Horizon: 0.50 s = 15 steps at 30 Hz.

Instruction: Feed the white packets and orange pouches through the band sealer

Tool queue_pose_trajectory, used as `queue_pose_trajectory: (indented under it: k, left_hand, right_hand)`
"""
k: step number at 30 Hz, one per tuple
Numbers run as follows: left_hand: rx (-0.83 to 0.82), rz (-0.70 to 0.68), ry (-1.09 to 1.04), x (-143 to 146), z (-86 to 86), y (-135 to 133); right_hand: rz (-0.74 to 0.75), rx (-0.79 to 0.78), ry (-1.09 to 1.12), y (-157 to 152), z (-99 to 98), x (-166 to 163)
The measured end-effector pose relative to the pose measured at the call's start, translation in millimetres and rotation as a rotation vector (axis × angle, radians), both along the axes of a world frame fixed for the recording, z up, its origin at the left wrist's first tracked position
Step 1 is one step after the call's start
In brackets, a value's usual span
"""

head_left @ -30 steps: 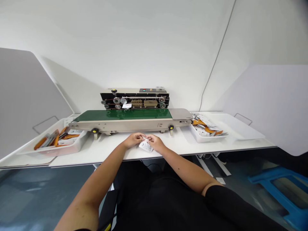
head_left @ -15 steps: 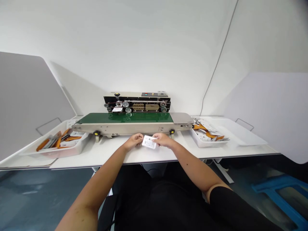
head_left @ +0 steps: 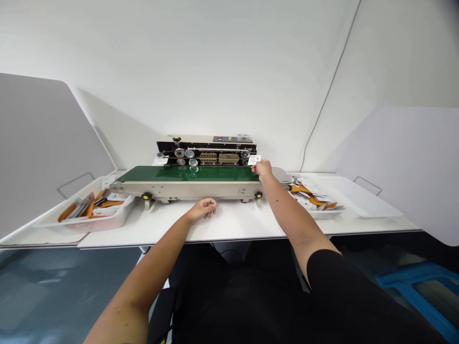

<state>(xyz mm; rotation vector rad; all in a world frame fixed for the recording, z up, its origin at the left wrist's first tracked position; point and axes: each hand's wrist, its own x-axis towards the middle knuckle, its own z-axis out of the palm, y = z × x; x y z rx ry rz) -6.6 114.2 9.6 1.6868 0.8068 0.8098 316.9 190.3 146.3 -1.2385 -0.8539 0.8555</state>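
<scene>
My right hand (head_left: pixel 263 169) pinches a small white printed packet (head_left: pixel 254 159) at the right end of a band sealer (head_left: pixel 206 154), beside its right rollers. Whether the packet's edge is between the rollers I cannot tell. Below the machine's front edge, my left hand (head_left: pixel 203 210) rests on the white table (head_left: pixel 229 222) with fingers curled in and nothing visible in them. The sealer's green conveyor belt (head_left: pixel 190 174) runs in front of the rollers. Another white packet (head_left: pixel 160 161) sticks out at the rollers' left end.
To the left stands a white bin (head_left: pixel 114 220) holding orange and silver packets with white labels. A similar bin (head_left: pixel 324 215) is on the right, next to a translucent lid (head_left: pixel 369 200). Behind the sealer rises a white wall with a cable (head_left: pixel 324 98). A blue stool (head_left: pixel 419 277) stands lower right.
My right hand has carried the white packet up and right from beside my left hand to the sealer's right end. The packet in the rollers has moved left. My left hand stayed about in place.
</scene>
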Motion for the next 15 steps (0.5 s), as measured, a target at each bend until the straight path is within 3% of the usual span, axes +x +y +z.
queue_pose_trajectory:
  k: [9,15]
  left_hand:
    - [-0.003,0.012,0.016,2,3.3,-5]
    - [0.011,0.008,0.018,0,0.6,-3]
  right_hand:
    - [0.167,-0.111,-0.025,1,1.5,-36]
    - [0.227,-0.077,-0.137,-3,3.5,-41]
